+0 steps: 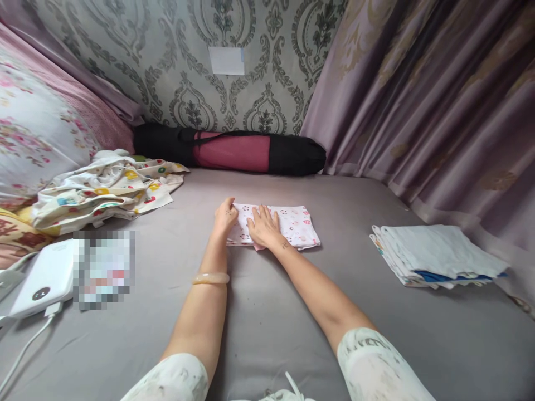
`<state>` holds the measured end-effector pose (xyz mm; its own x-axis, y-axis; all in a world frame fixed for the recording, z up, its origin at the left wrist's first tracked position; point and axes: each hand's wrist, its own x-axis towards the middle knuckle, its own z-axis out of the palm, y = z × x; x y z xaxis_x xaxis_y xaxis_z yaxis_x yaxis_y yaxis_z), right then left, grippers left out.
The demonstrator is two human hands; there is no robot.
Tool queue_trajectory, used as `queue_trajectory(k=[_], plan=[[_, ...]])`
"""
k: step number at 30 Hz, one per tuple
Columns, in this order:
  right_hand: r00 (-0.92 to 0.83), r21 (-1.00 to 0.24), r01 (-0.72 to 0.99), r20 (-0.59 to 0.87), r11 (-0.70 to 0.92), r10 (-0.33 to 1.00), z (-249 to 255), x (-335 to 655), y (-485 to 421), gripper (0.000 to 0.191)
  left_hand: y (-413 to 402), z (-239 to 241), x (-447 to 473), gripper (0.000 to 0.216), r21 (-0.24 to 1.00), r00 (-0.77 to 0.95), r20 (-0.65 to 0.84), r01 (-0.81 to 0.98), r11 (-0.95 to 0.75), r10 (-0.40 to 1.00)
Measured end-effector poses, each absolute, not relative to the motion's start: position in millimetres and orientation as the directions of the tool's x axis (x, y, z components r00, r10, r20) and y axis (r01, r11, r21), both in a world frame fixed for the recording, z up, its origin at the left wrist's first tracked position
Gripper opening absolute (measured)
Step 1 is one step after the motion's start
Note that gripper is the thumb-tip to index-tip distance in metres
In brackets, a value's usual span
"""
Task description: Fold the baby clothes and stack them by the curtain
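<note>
A folded white cloth (pixel 295 225) with small pink and red prints lies on the grey bed sheet in front of me. My right hand (pixel 266 226) presses flat on top of it, fingers stretched out. At its left edge is my left hand (pixel 227 216), with fingers curled round that edge; the fingertips are partly hidden. A pale bangle (pixel 211 278) circles my left forearm. A bit of pink shows under the cloth's near edge, below my right hand.
A stack of folded cloths (pixel 438 250) sits at the right. Crumpled patterned clothing (pixel 112 189) lies at the left, near a white power bank (pixel 45 275) with a cable and a blurred-out item (pixel 106 270). A black and pink roll bag (pixel 232 151) rests along the wall.
</note>
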<state>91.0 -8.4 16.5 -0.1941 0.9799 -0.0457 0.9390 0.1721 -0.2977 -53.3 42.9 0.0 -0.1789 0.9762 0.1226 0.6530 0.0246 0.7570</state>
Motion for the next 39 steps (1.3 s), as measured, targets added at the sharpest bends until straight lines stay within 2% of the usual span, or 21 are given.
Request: queue_trajectory(k=[9, 14, 18, 29, 35, 39], plan=[[-0.207, -0.281, 0.940, -0.027, 0.191, 0.978, 4, 77, -1, 0.064, 46, -2, -60, 0.050, 0.814, -0.237, 0.121, 0.580, 0.041, 0.964], [-0.191, -0.303, 0.939, -0.063, 0.164, 0.980, 13, 72, 1, 0.062, 49, -2, -65, 0.050, 0.878, -0.274, 0.128, 0.478, 0.020, 0.953], [-0.231, -0.330, 0.921, -0.035, 0.207, 0.972, 16, 58, 3, 0.062, 51, -3, -70, 0.048, 0.910, -0.352, 0.153, 0.415, 0.007, 0.923], [-0.240, -0.292, 0.931, -0.040, 0.218, 0.970, 15, 46, 5, 0.061, 54, -3, -74, 0.043, 0.928, -0.440, 0.165, 0.372, 0.013, 0.883], [-0.374, -0.306, 0.883, -0.003, 0.355, 0.927, 15, 26, 13, 0.063, 50, 4, -76, 0.042, 0.931, -0.453, 0.149, 0.365, 0.030, 0.879], [-0.376, -0.301, 0.883, 0.006, 0.360, 0.927, 6, 20, 14, 0.062, 47, 9, -74, 0.042, 0.930, -0.453, 0.159, 0.368, 0.021, 0.877]])
